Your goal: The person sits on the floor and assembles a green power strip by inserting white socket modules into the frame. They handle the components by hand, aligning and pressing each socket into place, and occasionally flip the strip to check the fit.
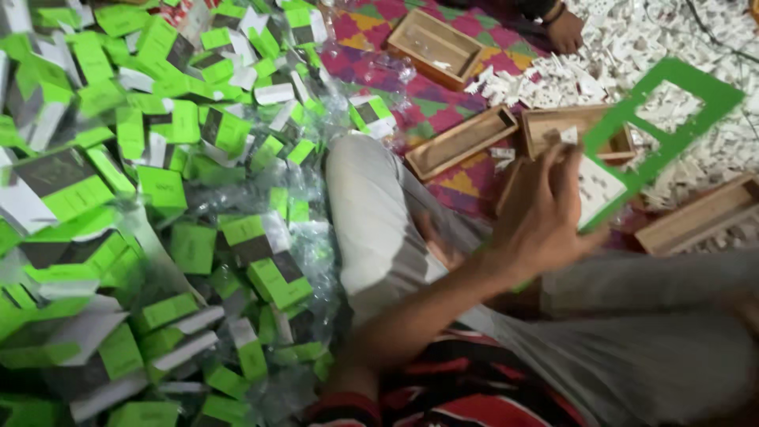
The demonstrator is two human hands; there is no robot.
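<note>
L hand [545,217] grips a flat green card w/ cut-out window [660,134], held over wooden trays [462,141] (white bits piled beyond). Step: prob folding it; next needs a 2nd grip. R hand not visible.

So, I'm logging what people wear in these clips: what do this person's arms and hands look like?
Only one arm shows clearly: the left hand and its forearm are bare, with no glove, watch or ring visible. A short sleeve in red ends near the elbow. The right hand cannot be made out.
</note>
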